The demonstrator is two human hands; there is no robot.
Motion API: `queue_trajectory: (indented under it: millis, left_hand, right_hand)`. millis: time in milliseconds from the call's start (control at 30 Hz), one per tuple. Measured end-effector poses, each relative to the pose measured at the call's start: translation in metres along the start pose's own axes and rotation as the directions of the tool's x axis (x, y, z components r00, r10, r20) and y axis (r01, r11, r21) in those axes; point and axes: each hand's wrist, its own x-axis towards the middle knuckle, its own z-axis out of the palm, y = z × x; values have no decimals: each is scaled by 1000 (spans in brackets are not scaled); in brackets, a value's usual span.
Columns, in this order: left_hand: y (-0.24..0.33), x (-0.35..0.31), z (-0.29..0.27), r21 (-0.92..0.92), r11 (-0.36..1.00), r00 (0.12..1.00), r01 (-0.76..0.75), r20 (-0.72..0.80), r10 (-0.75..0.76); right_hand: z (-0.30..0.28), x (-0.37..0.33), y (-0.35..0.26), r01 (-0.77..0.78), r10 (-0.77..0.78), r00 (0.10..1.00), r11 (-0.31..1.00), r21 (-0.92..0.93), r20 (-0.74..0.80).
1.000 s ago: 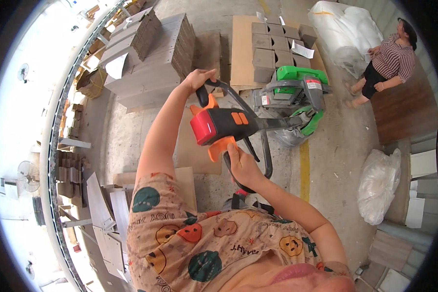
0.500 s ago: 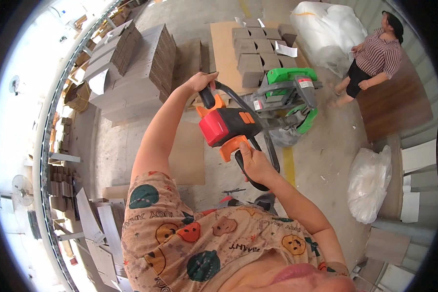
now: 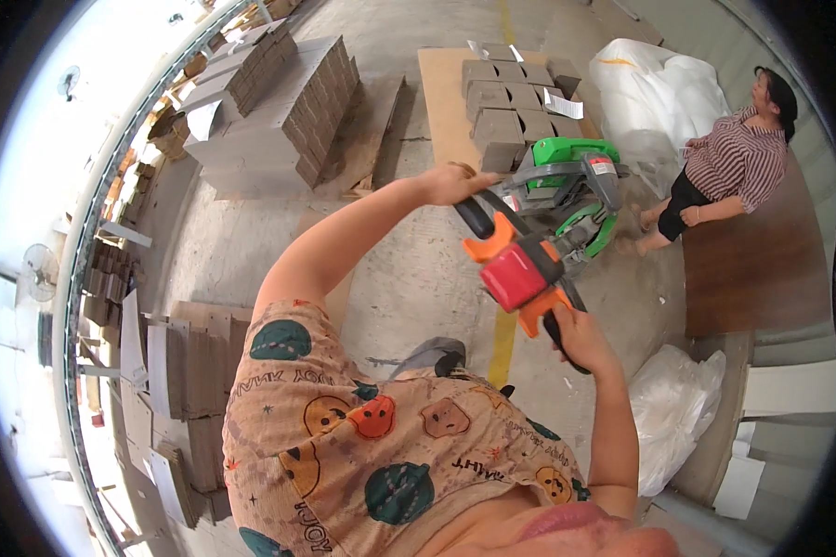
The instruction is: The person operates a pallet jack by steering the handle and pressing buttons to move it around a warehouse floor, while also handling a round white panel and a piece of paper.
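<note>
An electric pallet truck, its body [image 3: 574, 158] green and grey, stands ahead of me at centre right. Its black tiller handle [image 3: 541, 260] points toward me, with a red cap [image 3: 515, 277] and orange levers. My left hand [image 3: 454, 183] is closed over the handle's upper left end, its fingertips partly hidden. Around the black grip at the lower right end, my right hand [image 3: 581, 336] is closed, thumb on top. Just beyond the truck, grey-brown box-like stacks [image 3: 498, 139] stand on a tan sheet [image 3: 444, 102], with paper sheets on top.
A person [image 3: 738, 172] in a striped shirt stands right of the truck, beside a white wrapped bundle [image 3: 655, 88] and a brown board [image 3: 752, 278]. Large panel stacks [image 3: 269, 130] stand at left, more panels [image 3: 195, 362] nearer. Clear plastic wrap [image 3: 673, 413] lies at right.
The tiller handle has swung rightward in view, with both my hands still on it. My view has shifted, so the stacks and the person appear lower and further right.
</note>
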Motion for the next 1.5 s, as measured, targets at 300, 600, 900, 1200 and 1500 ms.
queue_trajectory:
  millis: [300, 600, 900, 1200, 1500]
  left_hand:
    - [100, -19, 45, 145, 951, 959, -274, 119, 258]
    - [112, -51, 51, 13, 978, 977, -208, -48, 208]
    - [64, -24, 38, -45, 999, 995, 4, -96, -8]
    - [37, -10, 32, -13, 996, 986, 93, -137, -94]
    - [104, -36, 76, 54, 998, 991, 15, -132, -8]
  right_hand:
    - [-73, -44, 77, 49, -322, 826, 859, -510, -463]
    - [-79, -50, 93, -31, -382, 803, 739, -672, -458]
    - [-62, 11, 70, 76, -443, 798, 747, -660, -409]
    - [-82, 61, 54, 212, -527, 784, 725, -655, -329]
    - [-143, 57, 121, 196, -498, 828, 686, -701, -255]
